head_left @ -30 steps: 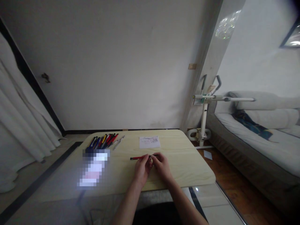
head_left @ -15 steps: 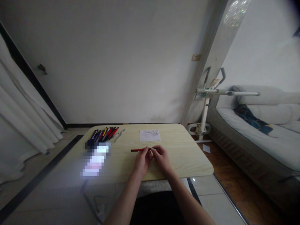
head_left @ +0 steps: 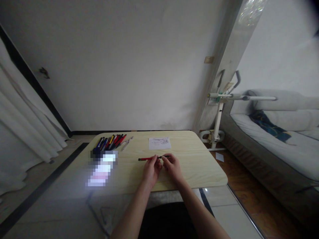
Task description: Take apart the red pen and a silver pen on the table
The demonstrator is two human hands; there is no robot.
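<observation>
The red pen [head_left: 146, 159] was held level just above the table [head_left: 199, 166], its long axis running left to right, nearly along the table's near edge. Its red end pointed left, past the left hand [head_left: 151, 170], whose fingertips pinched the barrel. The right hand [head_left: 172, 167] pinched the dark end, which pointed right. A row of pens [head_left: 111, 142] and a paper slip [head_left: 159, 143] lay farther back.

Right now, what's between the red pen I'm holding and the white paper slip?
Nothing: the head view shows only bare table between the red pen and the paper slip.
</observation>
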